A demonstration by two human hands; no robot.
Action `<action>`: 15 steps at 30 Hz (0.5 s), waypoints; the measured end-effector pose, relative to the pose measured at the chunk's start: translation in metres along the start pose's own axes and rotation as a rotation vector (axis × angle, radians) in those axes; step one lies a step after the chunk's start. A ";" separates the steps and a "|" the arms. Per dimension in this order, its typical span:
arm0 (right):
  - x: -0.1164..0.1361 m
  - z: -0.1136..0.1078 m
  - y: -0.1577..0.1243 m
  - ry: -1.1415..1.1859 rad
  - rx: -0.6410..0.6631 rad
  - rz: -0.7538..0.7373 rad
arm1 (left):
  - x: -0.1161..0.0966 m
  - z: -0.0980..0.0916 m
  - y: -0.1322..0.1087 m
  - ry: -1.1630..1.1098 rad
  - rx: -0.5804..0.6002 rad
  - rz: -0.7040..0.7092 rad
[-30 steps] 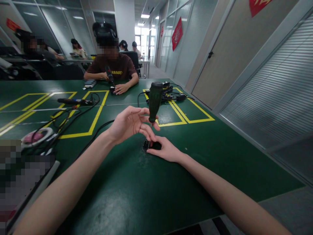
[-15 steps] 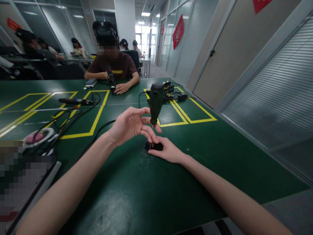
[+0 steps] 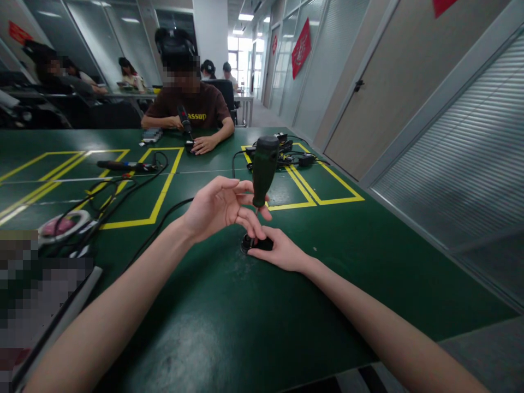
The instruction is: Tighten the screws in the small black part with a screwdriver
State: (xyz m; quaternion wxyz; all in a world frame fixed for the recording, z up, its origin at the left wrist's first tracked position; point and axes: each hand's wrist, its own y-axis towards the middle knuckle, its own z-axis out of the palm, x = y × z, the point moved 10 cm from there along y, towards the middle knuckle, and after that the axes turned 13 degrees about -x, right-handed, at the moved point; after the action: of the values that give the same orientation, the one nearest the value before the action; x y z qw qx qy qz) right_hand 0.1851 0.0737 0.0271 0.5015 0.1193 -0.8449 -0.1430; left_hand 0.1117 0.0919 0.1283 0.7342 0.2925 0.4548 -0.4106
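A screwdriver with a dark green handle (image 3: 265,169) stands nearly upright over the table. My left hand (image 3: 219,210) curls its fingers loosely round the lower handle and shaft, and some fingertips are hidden behind it. The screwdriver's tip is hidden by my fingers, close to a small black part (image 3: 264,244) lying on the table. My right hand (image 3: 282,248) pinches that part from the right, thumb in front, and holds it down. At the part's left end is a round black piece (image 3: 246,244).
The green table (image 3: 229,305) carries yellow tape outlines. Tangled black cables (image 3: 286,155) lie beyond my hands. To the left are a corded tool (image 3: 126,166), a white tape roll (image 3: 84,222) and a blurred-out device. Across the table, a person (image 3: 192,109) works with an electric screwdriver (image 3: 184,121).
The screwdriver handle has shifted slightly to the right at its top. Both hands keep nearly the same places, and the view has moved a little.
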 end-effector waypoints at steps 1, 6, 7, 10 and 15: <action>0.000 0.000 0.000 -0.001 0.000 0.000 | 0.000 0.000 0.000 -0.002 0.001 0.001; 0.001 -0.001 0.000 -0.001 0.001 -0.001 | -0.001 0.001 0.001 0.013 0.001 0.006; 0.001 -0.001 0.000 0.000 0.001 -0.001 | -0.001 0.001 0.001 0.018 0.001 0.006; 0.001 -0.001 0.000 0.002 0.004 0.002 | -0.002 0.001 0.000 0.022 -0.003 0.011; 0.001 0.000 0.000 -0.009 0.007 0.008 | 0.001 -0.001 0.000 0.032 -0.014 -0.006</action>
State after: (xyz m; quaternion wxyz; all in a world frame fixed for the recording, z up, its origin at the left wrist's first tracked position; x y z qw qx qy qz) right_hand 0.1844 0.0734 0.0283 0.4980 0.1173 -0.8480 -0.1385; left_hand 0.1112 0.0922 0.1272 0.7275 0.2926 0.4701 -0.4051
